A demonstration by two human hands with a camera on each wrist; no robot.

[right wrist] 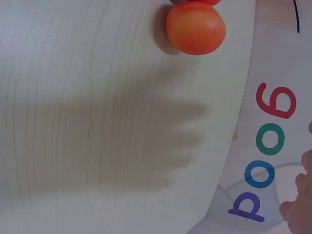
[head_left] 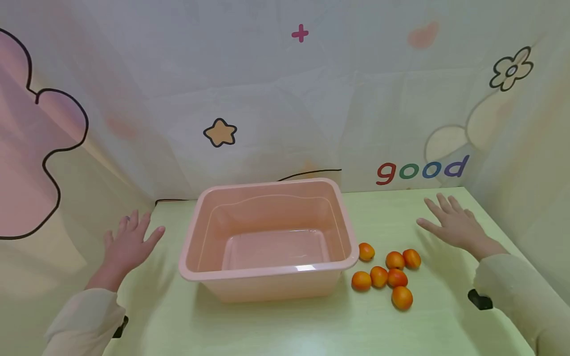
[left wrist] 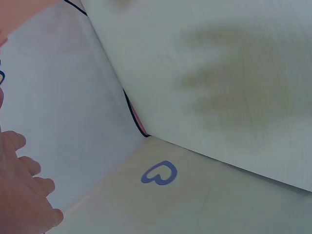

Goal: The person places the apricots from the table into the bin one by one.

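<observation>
A pink plastic basin (head_left: 267,274) stands on the light table between the two hands, with nothing inside it. To its right lie several orange-red tomatoes (head_left: 402,298) in a loose cluster; one tomato (right wrist: 196,28) shows large in the right wrist view. My left hand (head_left: 128,247) hovers left of the basin, fingers spread, holding nothing; a ring is on one finger. Above the table's right side my right hand (head_left: 458,225) is held out with fingers spread, beyond the tomatoes and apart from them. Both hands cast shadows on the tabletop.
A printed cloth (head_left: 276,109) hangs behind the table and down both sides, with a star, flowers and the word "good" (head_left: 423,169). The basin's back rim reaches near the table's (head_left: 267,326) far edge.
</observation>
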